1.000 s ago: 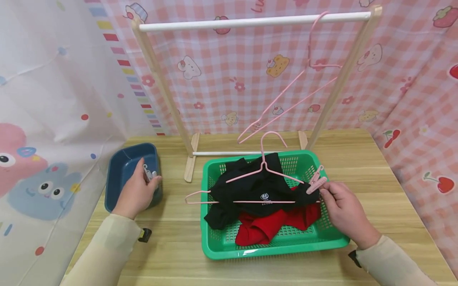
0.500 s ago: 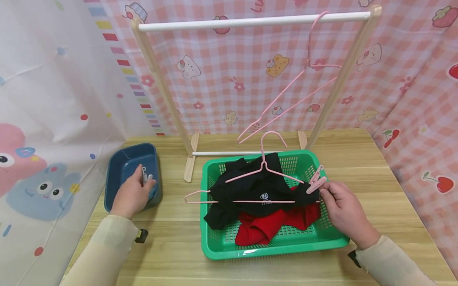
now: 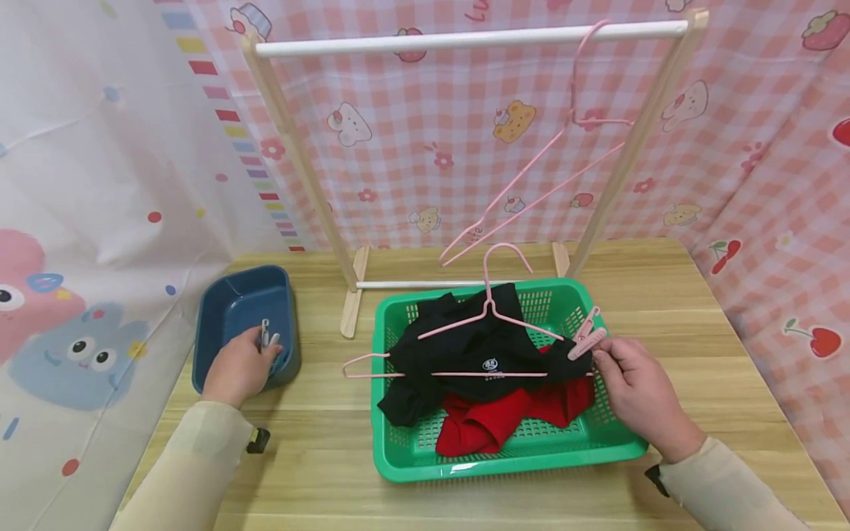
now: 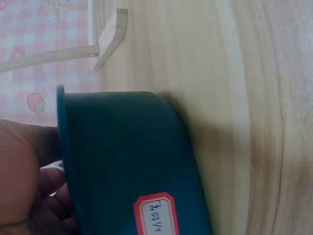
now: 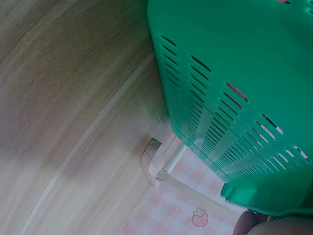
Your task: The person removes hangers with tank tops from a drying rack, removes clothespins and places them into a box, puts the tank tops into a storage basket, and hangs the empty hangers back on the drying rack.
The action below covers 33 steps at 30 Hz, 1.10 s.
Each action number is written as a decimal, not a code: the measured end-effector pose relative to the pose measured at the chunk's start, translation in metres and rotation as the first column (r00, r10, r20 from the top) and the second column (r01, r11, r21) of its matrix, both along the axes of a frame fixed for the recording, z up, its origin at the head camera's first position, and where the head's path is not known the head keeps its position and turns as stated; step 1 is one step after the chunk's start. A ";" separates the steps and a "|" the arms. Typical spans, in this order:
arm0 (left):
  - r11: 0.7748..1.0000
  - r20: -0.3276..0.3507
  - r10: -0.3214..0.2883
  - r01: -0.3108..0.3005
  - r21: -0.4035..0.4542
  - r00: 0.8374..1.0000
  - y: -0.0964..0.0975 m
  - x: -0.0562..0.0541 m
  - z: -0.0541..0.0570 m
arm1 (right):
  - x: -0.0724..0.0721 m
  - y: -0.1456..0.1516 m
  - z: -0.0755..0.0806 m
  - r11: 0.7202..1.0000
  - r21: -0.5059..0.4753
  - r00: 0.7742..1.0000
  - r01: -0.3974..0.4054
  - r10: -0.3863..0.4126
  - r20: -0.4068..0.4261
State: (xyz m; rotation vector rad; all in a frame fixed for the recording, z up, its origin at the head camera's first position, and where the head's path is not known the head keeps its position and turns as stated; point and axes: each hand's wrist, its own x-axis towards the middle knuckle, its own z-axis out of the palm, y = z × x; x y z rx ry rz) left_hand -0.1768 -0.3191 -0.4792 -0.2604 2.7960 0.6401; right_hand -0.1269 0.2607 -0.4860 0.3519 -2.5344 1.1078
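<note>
In the head view my left hand [image 3: 239, 366] reaches into the blue bin [image 3: 247, 299] and holds a pale clothespin [image 3: 266, 338] between thumb and fingers. The left wrist view shows that hand [image 4: 22, 171] behind the bin's rim. At the green basket's right side my right hand [image 3: 647, 394] pinches the right end of a pink clothes hanger [image 3: 490, 304]. A black shirt [image 3: 458, 354] is on this hanger, which lies over the basket [image 3: 511, 470]. Beside the right fingertips a pink clothespin [image 3: 586, 343] clips the shirt's right side. The right fingers are mostly hidden in the right wrist view.
A red garment [image 3: 488, 424] lies under the black shirt in the basket. Behind stands a wooden rack with a white rail [image 3: 425, 43]; a second pink hanger [image 3: 524, 173] hangs at its right. Patterned cloth [image 3: 398, 133] backs the wooden table [image 3: 325, 442].
My left hand has moved slightly down and left in the bin, with the pale clothespin still in its fingers. The right hand, hanger and shirt have stayed in place.
</note>
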 end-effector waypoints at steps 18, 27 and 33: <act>0.999 0.103 0.002 0.002 -0.042 0.995 -0.006 -0.004 -0.009 | 0.001 -0.001 0.001 1.000 0.001 1.000 0.012 -0.012 0.027; 0.997 0.126 -0.030 0.038 -0.064 0.992 -0.009 -0.010 -0.009 | 0.001 0.000 -0.001 1.000 -0.011 0.999 0.014 -0.014 0.037; 0.996 0.127 -0.045 0.055 -0.073 0.991 -0.010 -0.012 -0.008 | 0.001 0.000 0.000 1.000 -0.008 0.999 0.020 -0.020 0.036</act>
